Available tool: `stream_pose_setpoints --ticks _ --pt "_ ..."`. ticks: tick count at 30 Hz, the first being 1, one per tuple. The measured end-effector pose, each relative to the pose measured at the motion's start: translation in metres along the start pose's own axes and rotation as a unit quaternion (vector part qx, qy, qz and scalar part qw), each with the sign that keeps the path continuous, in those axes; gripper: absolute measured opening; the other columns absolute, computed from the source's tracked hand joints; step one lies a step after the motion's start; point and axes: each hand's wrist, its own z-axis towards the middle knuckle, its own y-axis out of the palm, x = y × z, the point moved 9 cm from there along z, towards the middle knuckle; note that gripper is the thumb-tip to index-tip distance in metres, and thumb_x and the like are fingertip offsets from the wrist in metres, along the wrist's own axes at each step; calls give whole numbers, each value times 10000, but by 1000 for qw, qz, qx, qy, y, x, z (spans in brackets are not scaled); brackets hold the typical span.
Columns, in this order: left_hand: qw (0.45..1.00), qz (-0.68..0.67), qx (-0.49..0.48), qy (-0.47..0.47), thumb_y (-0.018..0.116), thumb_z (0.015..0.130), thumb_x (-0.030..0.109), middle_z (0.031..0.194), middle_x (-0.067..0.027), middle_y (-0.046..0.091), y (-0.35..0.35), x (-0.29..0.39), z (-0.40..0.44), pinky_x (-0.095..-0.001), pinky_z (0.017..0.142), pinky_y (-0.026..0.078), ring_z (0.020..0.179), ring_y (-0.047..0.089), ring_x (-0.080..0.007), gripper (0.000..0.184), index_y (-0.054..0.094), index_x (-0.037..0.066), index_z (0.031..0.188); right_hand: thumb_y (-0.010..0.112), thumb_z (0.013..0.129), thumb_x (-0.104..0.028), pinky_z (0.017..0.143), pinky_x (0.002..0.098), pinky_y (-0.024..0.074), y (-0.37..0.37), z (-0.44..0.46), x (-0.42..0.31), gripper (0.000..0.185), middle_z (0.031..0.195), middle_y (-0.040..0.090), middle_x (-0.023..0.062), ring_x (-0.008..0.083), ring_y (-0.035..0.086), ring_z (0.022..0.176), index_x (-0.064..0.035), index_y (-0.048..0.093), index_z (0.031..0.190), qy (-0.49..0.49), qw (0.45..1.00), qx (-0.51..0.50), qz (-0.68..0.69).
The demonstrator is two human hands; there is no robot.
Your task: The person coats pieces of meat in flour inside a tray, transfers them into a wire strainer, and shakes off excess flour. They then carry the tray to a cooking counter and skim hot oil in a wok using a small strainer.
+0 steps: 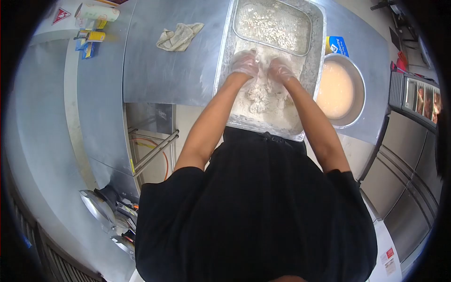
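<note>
A deep metal tray (303, 137) of pale flour (244, 109) lies before me. My left hand (245, 63), in a clear plastic glove, is down in the flour left of the middle. Gloved the same way, my right hand (280, 70) is in the flour just to its right. Flour and blur hide the fingers of both hands. Between and below them sits a heap of flour-coated pieces (257, 97), whose kind I cannot make out. At the tray's far end rests a mesh basket (244, 38) with pale crumbs scattered in it.
Right of the tray stands a round metal pot (360, 89) of pale orange liquid (335, 89). Behind the pot is a blue and yellow box (336, 45). A crumpled cloth (179, 36) lies on the metal table (164, 77) to the left. Pan lids (98, 209) are stacked at lower left.
</note>
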Motion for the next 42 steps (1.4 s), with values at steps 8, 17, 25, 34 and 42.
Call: stream_pose_setpoints --ticks 8,17,25,34,42 --pt "990 66 -72 101 443 840 193 1160 -149 574 45 13 -8 -383 918 422 1084 537 -294 381 532 81 1193 498 806 -295 729 413 486 -3 -28 15 298 912 640 168 315 618 818 -48 661 837 89 985 -144 -34" --pt "960 -115 -251 43 346 921 400 1307 -196 451 124 -37 -55 -384 970 371 1150 470 -290 540 369 79 1354 464 866 -310 834 402 442 90 -125 10 353 1049 622 141 299 580 945 -26 628 997 2 965 -260 17" --pt "893 -410 -88 -162 625 822 331 1296 -254 441 51 -14 -90 -314 997 361 1210 442 -283 721 306 -50 1344 542 882 -258 920 286 400 14 -127 -7 422 1136 569 120 189 522 1023 25 500 1192 162 783 -101 592" --pt "970 -101 -73 207 663 740 266 1215 -226 493 51 7 -94 -371 1000 365 1168 459 -300 636 421 -10 1260 587 825 -232 936 340 412 -54 -99 -9 469 1142 571 192 263 542 1057 0 485 1219 127 917 -242 291" --pt "994 -64 -53 73 589 739 182 1199 -217 530 69 -5 -60 -380 956 401 1113 506 -342 545 480 68 1261 589 782 -191 863 407 466 -8 -81 -39 480 1102 557 291 347 580 1004 -24 485 1219 13 988 -71 133"
